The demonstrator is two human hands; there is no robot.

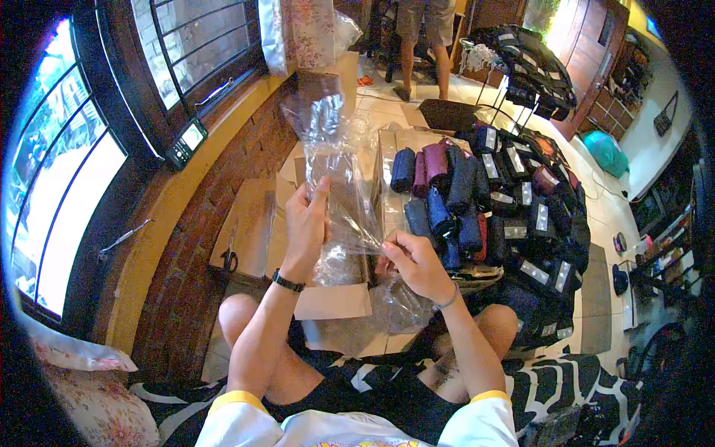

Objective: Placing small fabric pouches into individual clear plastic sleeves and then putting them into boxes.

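A clear plastic bag point(349, 195) hangs between my two hands over an open cardboard box. My left hand point(308, 229), with a dark band at the wrist, grips the bag's left side, thumb pointing up. My right hand point(416, 262) pinches the film at the right between thumb and fingers. Below lies more crumpled clear plastic point(399, 307), beside a cardboard flap point(332, 302) of the box. Just past my right hand, rolled fabric pouches in blue point(438, 209), maroon point(435, 162) and dark grey point(461, 181) lie piled together.
Many black pouches with pale labels point(540, 217) are heaped at the right. Black-handled scissors point(229, 260) rest on cardboard point(246, 223) at the left. A person point(427, 33) stands at the back near a rack point(525, 61) of dark items. A brick wall point(190, 268) borders the left.
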